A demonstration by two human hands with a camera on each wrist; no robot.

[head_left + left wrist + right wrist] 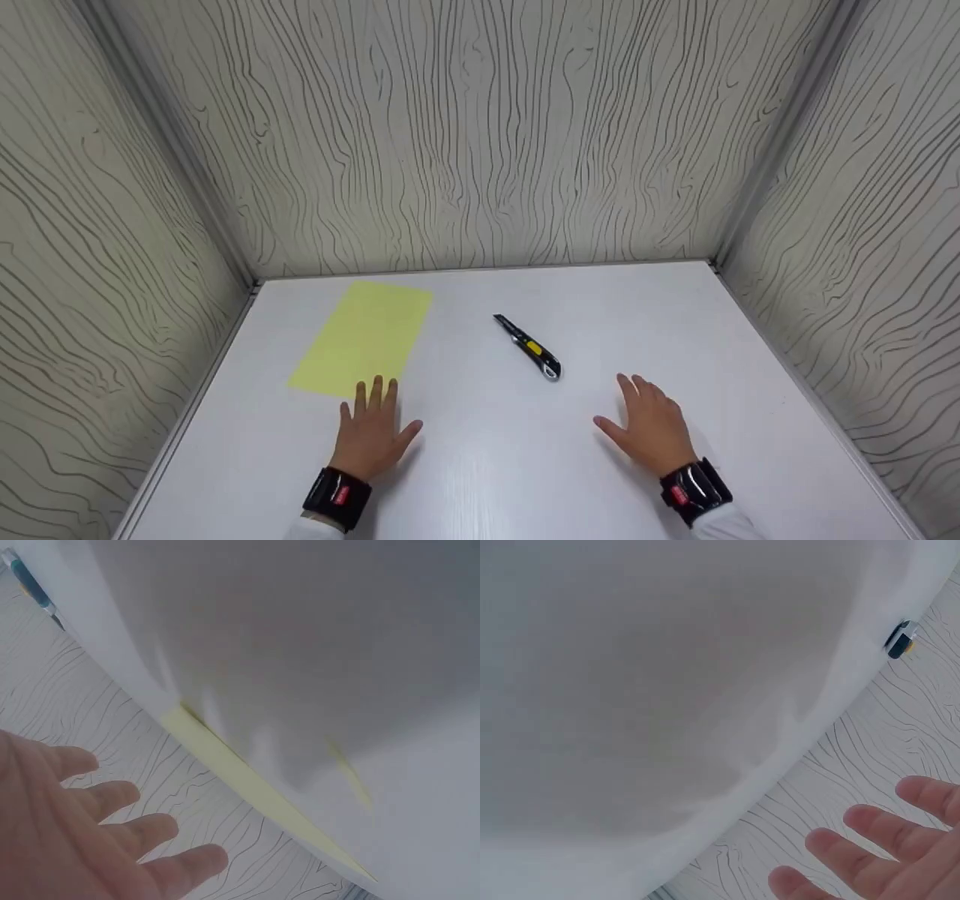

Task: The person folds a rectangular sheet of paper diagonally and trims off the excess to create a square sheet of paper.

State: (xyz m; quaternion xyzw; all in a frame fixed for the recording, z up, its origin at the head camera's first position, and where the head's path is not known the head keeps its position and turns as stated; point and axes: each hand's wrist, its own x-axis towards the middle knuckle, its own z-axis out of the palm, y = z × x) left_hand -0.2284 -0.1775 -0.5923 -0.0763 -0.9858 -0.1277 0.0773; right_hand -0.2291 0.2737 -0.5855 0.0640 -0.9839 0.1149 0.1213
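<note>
A sheet of yellow paper (367,334) lies flat on the left part of the white table, and it shows as a thin strip (240,780) in the left wrist view. My left hand (370,439) is just in front of its near edge, fingers spread and holding nothing. Right of the paper lies a black utility knife (531,349) with a yellow slider, its tip pointing to the back left. My right hand (652,427) is to the right of and nearer than the knife, fingers extended, with nothing in it. In the right wrist view the knife (901,639) appears end-on.
The white table (480,457) is enclosed by wood-grain patterned panels (480,135) at the back and both sides. Grey metal posts (780,142) stand at the back corners. Each wrist wears a black strap (337,498).
</note>
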